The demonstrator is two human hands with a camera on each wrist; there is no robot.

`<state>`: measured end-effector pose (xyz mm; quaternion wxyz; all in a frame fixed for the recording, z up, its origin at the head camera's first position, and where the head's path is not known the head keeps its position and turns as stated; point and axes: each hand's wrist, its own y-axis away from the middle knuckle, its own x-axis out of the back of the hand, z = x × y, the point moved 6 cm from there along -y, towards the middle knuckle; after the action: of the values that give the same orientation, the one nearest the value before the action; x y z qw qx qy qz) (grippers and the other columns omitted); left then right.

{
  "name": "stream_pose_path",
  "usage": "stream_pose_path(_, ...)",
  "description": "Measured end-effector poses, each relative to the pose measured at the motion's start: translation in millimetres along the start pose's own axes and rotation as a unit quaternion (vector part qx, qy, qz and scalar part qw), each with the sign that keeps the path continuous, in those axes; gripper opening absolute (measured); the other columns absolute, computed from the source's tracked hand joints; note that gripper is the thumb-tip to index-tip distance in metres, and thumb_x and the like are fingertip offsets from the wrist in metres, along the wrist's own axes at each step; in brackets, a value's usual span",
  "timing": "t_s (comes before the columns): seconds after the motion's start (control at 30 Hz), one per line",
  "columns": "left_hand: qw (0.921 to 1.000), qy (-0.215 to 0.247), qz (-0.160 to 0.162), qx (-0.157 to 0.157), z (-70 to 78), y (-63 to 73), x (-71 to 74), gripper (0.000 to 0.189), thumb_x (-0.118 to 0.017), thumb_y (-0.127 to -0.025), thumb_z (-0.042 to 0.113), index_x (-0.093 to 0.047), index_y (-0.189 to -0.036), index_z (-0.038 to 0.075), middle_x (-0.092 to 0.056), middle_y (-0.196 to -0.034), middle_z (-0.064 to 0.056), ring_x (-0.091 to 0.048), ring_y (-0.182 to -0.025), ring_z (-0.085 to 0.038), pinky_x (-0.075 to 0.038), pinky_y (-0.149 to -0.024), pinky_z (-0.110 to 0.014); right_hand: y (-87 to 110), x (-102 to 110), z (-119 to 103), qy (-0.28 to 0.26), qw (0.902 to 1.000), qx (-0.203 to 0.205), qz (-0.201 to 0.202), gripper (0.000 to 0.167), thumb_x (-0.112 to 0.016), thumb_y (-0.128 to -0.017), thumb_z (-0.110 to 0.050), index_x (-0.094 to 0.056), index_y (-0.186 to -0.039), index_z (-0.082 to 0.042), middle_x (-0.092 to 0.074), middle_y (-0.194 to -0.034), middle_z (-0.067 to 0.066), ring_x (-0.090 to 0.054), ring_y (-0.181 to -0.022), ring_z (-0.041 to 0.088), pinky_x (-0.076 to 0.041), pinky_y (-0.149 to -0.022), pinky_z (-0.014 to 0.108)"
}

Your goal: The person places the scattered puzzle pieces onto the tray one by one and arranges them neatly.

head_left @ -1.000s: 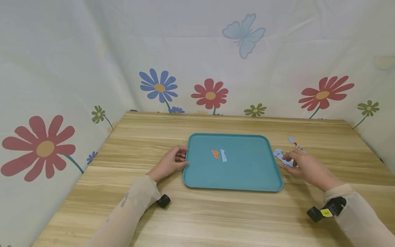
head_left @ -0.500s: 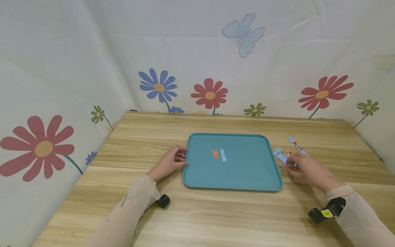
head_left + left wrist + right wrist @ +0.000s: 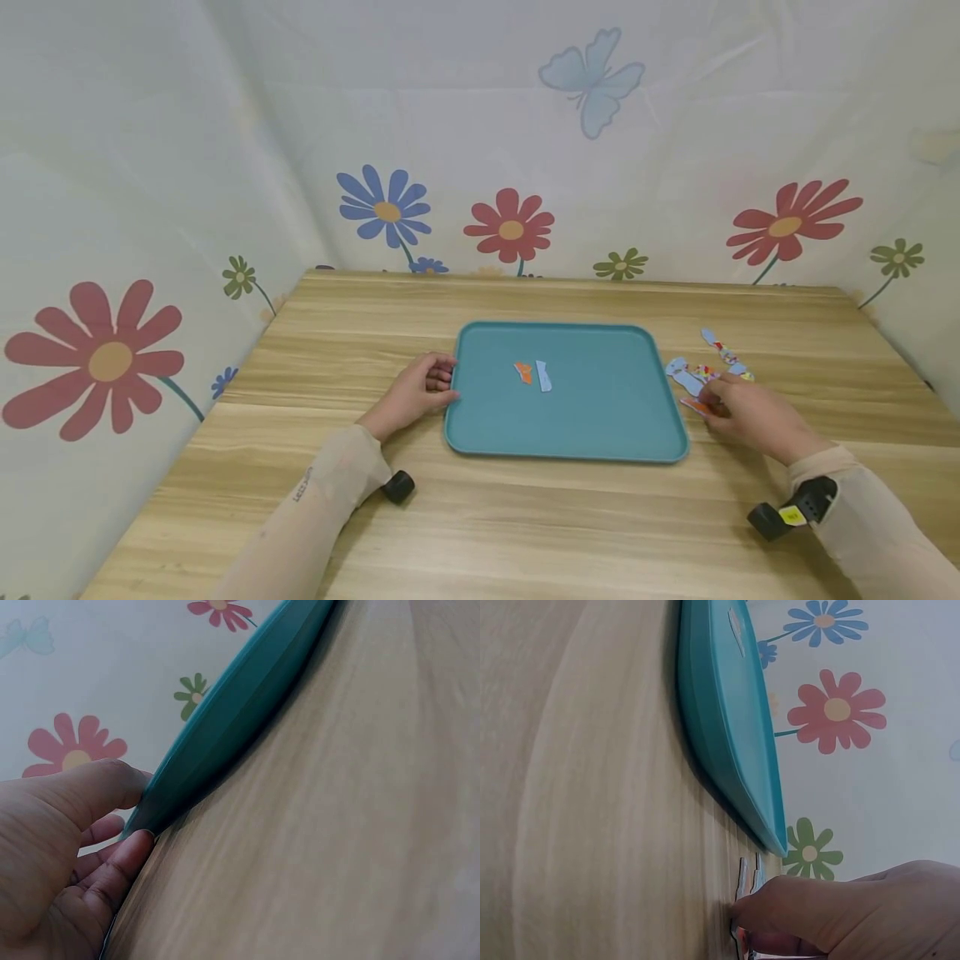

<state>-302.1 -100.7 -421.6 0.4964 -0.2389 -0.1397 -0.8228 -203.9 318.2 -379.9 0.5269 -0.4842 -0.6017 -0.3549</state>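
Note:
My left hand [image 3: 415, 395] is at the left edge of a teal tray [image 3: 592, 425], thumb and fingertips on its rim. In the left wrist view the thumb and fingers meet the tray's end from two sides. On the tray lie a small orange puzzle piece [image 3: 524, 372] and a narrow light-blue one [image 3: 543, 376]. Right of the tray, my right hand [image 3: 753, 417] pinches at an orange-edged puzzle piece [image 3: 695, 407], its fingers covering part of it. Light-blue pieces [image 3: 686, 378] lie just beyond those fingertips. The right wrist view shows thin pieces [image 3: 742, 877] by the thumb.
More puzzle pieces [image 3: 726, 353], blue with red and yellow, lie in a line behind the right hand. The wooden table [image 3: 525, 525] ends at a flower-printed curtain [image 3: 450, 108]. A black wrist camera [image 3: 768, 522] sits under the right wrist.
My right fingers have drawn in and slightly right over the pile, uncovering the orange-edged piece and more of the blue ones. The left hand and tray have stayed put.

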Motion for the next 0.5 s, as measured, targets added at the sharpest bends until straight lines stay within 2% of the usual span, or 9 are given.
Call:
stream_pose_path(0.27, 1.0, -0.007, 0.001, -0.003, 1.1, 1.2, 0.5, 0.051, -0.069, -0.087, 0.007, -0.047, -0.132, -0.003, -0.055, -0.117, -0.018, -0.058, -0.103, -0.023, -0.052, -0.088, -0.028, 0.1, 0.6, -1.3, 0.003, 1.0, -0.001, -0.006, 0.012, -0.074, -0.077, -0.013, -0.065, -0.084, -0.008, -0.053, -0.077, -0.001, -0.045, -0.065, 0.011, -0.039, -0.056, 0.028)
stream_pose_path(0.5, 1.0, 0.0, 0.001, 0.0, 1.6, 1.7, 0.1, 0.052, -0.07, -0.087, 0.007, -0.047, -0.133, -0.002, -0.055, -0.118, -0.019, -0.058, -0.103, -0.024, -0.052, -0.09, -0.029, 1.5, 1.1, -1.7, 0.011, 0.9999, 0.009, 0.007, 0.012, -0.073, -0.076, -0.012, -0.063, -0.081, -0.008, -0.051, -0.075, -0.002, -0.044, -0.064, 0.01, -0.036, -0.055, 0.025)
